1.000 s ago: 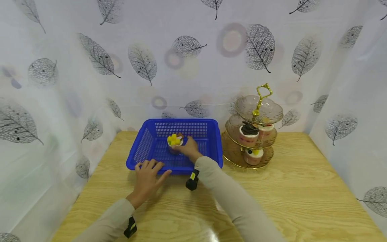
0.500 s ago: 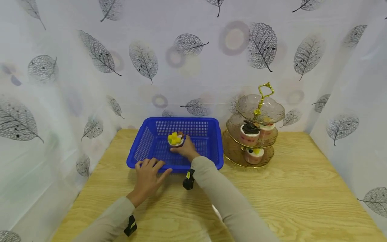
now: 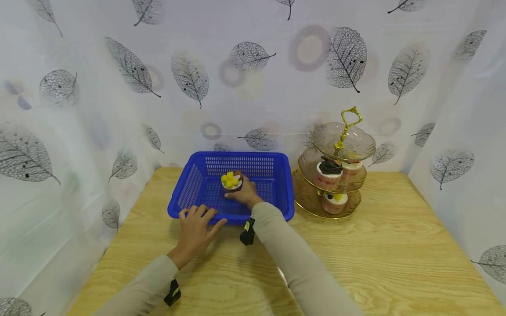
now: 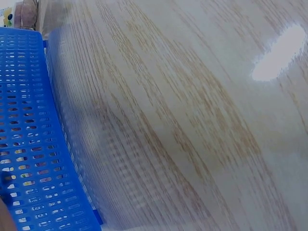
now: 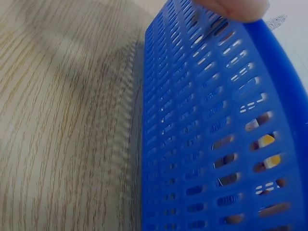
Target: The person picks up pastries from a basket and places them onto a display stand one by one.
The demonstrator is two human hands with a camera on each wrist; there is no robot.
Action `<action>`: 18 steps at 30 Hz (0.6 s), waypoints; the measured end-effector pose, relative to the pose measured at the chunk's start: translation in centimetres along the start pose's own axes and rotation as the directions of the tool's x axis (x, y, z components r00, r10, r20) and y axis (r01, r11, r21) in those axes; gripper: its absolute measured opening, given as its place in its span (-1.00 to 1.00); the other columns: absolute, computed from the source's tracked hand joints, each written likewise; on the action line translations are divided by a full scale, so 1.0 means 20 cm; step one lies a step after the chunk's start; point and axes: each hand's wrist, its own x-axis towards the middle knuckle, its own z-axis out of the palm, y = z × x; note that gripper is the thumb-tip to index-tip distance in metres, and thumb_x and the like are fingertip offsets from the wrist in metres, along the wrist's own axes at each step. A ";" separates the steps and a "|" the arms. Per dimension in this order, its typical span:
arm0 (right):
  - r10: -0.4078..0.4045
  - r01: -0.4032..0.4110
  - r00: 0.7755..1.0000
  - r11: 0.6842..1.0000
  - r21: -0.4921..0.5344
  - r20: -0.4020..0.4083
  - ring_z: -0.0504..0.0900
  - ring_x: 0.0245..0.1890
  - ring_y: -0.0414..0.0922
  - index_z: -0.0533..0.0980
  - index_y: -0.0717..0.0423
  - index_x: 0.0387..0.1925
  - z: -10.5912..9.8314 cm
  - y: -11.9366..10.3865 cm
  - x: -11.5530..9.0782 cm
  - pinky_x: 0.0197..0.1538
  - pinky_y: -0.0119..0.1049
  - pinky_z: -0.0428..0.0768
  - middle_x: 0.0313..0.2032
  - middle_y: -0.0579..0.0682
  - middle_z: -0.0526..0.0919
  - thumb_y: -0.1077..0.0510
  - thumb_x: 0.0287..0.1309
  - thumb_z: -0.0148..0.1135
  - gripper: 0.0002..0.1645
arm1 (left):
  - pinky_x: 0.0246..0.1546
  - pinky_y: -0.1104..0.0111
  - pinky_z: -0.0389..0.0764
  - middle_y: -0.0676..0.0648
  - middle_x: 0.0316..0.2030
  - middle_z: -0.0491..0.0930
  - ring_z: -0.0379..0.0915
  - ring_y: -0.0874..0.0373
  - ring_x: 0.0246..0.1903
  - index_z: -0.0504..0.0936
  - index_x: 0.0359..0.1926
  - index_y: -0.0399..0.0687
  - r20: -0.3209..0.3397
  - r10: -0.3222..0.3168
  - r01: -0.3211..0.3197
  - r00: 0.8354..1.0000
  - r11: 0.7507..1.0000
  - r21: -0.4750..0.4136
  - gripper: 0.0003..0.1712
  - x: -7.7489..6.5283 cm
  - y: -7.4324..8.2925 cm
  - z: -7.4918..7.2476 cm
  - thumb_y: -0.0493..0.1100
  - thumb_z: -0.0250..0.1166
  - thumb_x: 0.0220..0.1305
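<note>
A small dessert cup point(image 3: 231, 181) topped with yellow fruit cubes and a bit of brown is inside the blue plastic basket point(image 3: 241, 155). My right hand point(image 3: 245, 193) grips the cup from its right side, fingers behind it and thumb in front. Whether the cup touches the basket's floor I cannot tell. My left hand point(image 3: 193, 232) rests on the basket's front rim, fingers over the edge and thumb spread aside. Both wrist views look at the slotted basket wall point(image 4: 33, 120); in the right wrist view, yellow bits of the cup's topping point(image 5: 267, 141) show through slots and a fingertip point(image 5: 245, 8) overlaps the rim.
Right of the basket stands a three-tier stand point(image 3: 335, 140) with a gold handle. Its middle tier holds a chocolate-topped cup point(image 3: 329, 175) and a pink-white cup point(image 3: 352, 169); another cup point(image 3: 334, 203) sits on the bottom tier. A leaf-print curtain point(image 3: 269, 96) hangs behind the wooden table point(image 3: 375, 263).
My right hand's fingers have come round the fruit-topped cup, and the cup has tilted slightly. My left hand has stayed on the rim. The head view has shifted a little.
</note>
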 end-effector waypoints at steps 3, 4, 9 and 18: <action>0.011 -0.011 1.000 0.999 0.031 -0.012 0.36 0.24 0.14 0.23 0.28 0.31 0.00 0.00 0.00 0.30 -0.04 0.29 0.22 0.27 0.37 0.19 -0.09 0.50 -0.05 | -0.07 -0.17 0.16 -0.04 -0.33 0.55 0.40 -0.06 -0.25 0.65 -0.22 0.01 0.003 -0.002 0.002 1.000 1.000 -0.004 -0.48 0.00 0.00 0.00 0.34 0.15 0.23; 0.020 -0.020 1.000 0.999 0.042 -0.015 0.37 0.24 0.14 0.24 0.31 0.29 0.00 0.00 0.00 0.30 -0.04 0.30 0.21 0.28 0.39 0.20 -0.08 0.49 -0.08 | -0.07 -0.17 0.16 -0.04 -0.33 0.55 0.40 -0.06 -0.25 0.65 -0.21 0.01 0.004 -0.002 0.002 1.000 1.000 -0.003 -0.46 0.00 0.00 0.00 0.35 0.13 0.24; 0.065 -0.066 0.998 0.995 0.076 0.014 0.27 0.32 0.17 0.06 0.28 0.39 -0.01 0.00 -0.01 0.34 -0.01 0.22 0.31 0.30 0.28 0.15 -0.02 0.47 0.05 | -0.06 -0.18 0.16 -0.04 -0.33 0.55 0.40 -0.07 -0.25 0.65 -0.22 0.01 0.004 -0.001 0.001 1.000 1.000 0.001 -0.44 0.00 0.00 0.00 0.37 0.09 0.25; 0.051 -0.060 0.994 0.994 0.093 0.102 0.10 0.40 0.16 -0.11 0.15 0.48 -0.02 -0.01 -0.02 0.41 -0.01 0.08 0.41 0.27 0.08 0.26 -0.05 0.46 0.21 | -0.06 -0.18 0.16 -0.05 -0.32 0.55 0.40 -0.07 -0.24 0.65 -0.22 0.01 0.017 -0.012 0.012 1.000 1.000 0.005 -0.55 0.00 0.01 0.00 0.27 0.25 0.17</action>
